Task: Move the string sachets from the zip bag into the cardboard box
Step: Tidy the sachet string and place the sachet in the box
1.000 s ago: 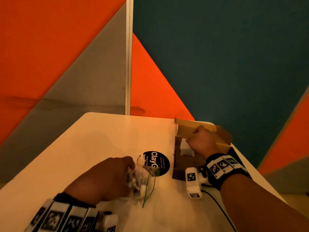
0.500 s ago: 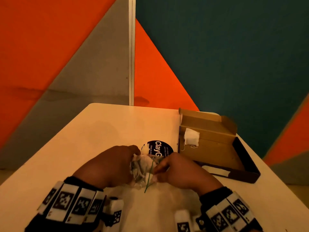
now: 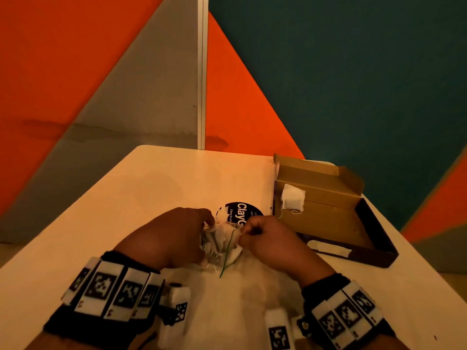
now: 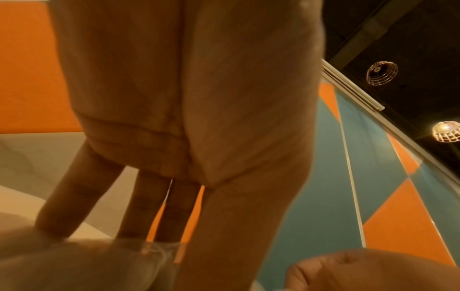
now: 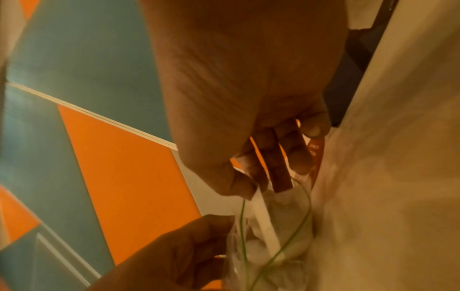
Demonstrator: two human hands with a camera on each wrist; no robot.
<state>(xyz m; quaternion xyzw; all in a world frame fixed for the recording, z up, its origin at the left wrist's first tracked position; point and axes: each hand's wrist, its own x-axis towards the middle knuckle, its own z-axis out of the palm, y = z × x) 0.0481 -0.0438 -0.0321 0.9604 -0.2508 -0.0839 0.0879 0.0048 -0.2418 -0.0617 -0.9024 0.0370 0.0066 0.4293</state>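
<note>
A clear zip bag holding several white string sachets lies on the table in front of me. My left hand grips its left edge; the left wrist view shows my fingers reaching down onto the plastic. My right hand reaches into the bag's mouth, and in the right wrist view thumb and fingers pinch a white sachet. A green string trails out of the bag. The open cardboard box stands to the right with one sachet inside.
A round black sticker lies on the white table just behind the bag. The box sits in a dark lid or tray near the table's right edge. Orange, grey and teal wall panels stand behind.
My right hand left the box, where a sachet now lies, and came back to the bag's mouth. The left hand kept hold of the bag.
</note>
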